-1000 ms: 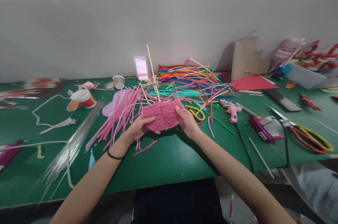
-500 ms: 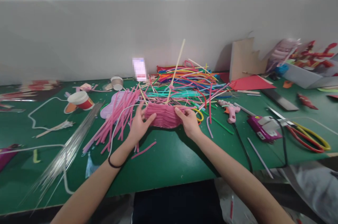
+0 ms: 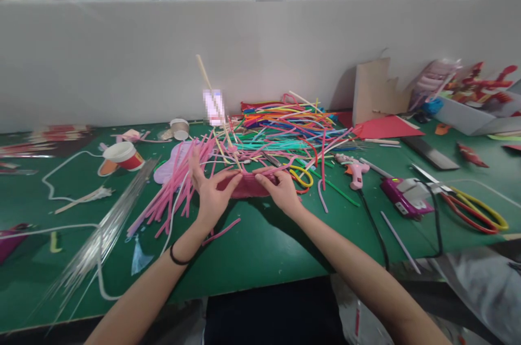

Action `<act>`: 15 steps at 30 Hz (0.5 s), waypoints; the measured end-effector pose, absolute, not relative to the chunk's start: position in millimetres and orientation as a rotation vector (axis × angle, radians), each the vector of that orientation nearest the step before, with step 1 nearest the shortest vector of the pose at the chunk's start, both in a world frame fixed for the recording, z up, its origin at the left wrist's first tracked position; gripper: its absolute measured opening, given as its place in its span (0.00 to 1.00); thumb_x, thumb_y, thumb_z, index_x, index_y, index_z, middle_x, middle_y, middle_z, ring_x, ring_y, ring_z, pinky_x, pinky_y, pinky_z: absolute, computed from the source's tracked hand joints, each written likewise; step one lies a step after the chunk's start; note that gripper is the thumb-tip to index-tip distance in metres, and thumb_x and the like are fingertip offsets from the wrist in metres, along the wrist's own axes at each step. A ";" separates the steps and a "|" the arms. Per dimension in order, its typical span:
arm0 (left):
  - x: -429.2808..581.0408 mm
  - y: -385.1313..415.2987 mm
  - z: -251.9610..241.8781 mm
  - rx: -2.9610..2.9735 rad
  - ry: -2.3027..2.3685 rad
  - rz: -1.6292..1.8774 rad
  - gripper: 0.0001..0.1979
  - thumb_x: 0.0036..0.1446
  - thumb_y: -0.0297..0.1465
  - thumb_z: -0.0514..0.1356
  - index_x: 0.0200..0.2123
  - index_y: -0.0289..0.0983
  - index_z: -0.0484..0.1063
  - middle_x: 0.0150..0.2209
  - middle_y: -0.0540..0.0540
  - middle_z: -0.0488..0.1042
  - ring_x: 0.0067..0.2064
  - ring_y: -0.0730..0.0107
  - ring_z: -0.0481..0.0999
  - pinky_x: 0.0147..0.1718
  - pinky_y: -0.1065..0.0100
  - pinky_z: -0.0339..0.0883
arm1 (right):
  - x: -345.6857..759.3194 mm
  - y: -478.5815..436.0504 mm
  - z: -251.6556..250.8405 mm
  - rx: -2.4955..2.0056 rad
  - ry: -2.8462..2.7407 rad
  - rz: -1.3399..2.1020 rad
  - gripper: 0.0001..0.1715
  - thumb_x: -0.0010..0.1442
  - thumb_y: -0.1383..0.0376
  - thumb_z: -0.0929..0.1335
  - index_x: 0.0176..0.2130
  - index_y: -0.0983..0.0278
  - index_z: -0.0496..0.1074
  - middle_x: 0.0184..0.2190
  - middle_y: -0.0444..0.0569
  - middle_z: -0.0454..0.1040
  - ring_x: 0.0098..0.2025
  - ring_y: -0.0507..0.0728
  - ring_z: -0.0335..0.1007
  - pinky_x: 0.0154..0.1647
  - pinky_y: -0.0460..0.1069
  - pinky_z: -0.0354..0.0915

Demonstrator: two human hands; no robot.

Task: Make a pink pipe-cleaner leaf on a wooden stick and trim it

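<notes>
Both hands hold a ribbed pink piece (image 3: 250, 186) that looks made of pipe cleaners laid side by side, just above the green table. My left hand (image 3: 214, 187) pinches its left end between thumb and fingers. At its right end, my right hand (image 3: 280, 189) grips it with the thumb on the near side. A thin wooden stick (image 3: 205, 74) rises from the far side of the piece and leans left; how it is joined is hidden. Loose pink pipe cleaners (image 3: 179, 187) lie left of my left hand. Yellow-handled scissors (image 3: 301, 176) lie partly behind my right hand.
A heap of coloured pipe cleaners (image 3: 288, 122) lies at the back. Rightward are a pink glue gun (image 3: 358, 171), a purple power strip (image 3: 402, 201) and large scissors (image 3: 472, 209). Leftward stand a paper cup (image 3: 126, 156) and a bundle of thin wires (image 3: 106, 231). A white cable (image 3: 100, 258) crosses there.
The pink piece has been tipped, so its broad face shows less. Its stick has swung from leaning right to leaning left. Both hands stay on its ends.
</notes>
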State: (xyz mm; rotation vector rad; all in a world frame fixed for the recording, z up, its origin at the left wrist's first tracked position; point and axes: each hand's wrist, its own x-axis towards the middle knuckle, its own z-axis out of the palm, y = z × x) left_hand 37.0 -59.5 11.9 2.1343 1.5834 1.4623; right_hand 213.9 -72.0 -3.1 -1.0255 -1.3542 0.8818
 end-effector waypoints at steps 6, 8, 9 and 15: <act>40.2 -55.0 2.9 1.831 1.519 1.364 0.14 0.54 0.44 0.63 0.42 0.46 0.79 0.66 0.50 0.54 0.70 0.55 0.38 0.67 0.53 0.33 | 215.9 -67.6 -7.7 -1.025 -1.342 0.921 0.13 0.58 0.56 0.69 0.38 0.61 0.79 0.36 0.47 0.80 0.38 0.57 0.75 0.41 0.50 0.68; 42.2 -54.5 4.0 1.797 1.504 1.360 0.15 0.53 0.44 0.63 0.42 0.45 0.79 0.65 0.49 0.56 0.70 0.56 0.41 0.67 0.55 0.35 | 214.9 -68.2 -7.0 -1.027 -1.343 0.932 0.14 0.58 0.56 0.69 0.39 0.61 0.78 0.35 0.47 0.80 0.38 0.57 0.75 0.41 0.50 0.68; 43.2 -54.6 5.1 1.785 1.499 1.359 0.15 0.53 0.44 0.64 0.41 0.45 0.79 0.65 0.49 0.57 0.70 0.56 0.43 0.67 0.56 0.36 | 214.7 -68.7 -6.4 -1.024 -1.340 0.927 0.14 0.57 0.55 0.70 0.39 0.61 0.78 0.35 0.47 0.80 0.38 0.57 0.75 0.41 0.50 0.68; 44.1 -52.9 6.5 1.670 1.483 1.387 0.14 0.51 0.43 0.65 0.38 0.43 0.80 0.62 0.47 0.62 0.68 0.56 0.48 0.66 0.57 0.42 | 219.0 -67.3 -3.4 -0.903 -1.161 0.929 0.11 0.55 0.56 0.72 0.36 0.60 0.77 0.37 0.47 0.78 0.40 0.57 0.74 0.43 0.50 0.68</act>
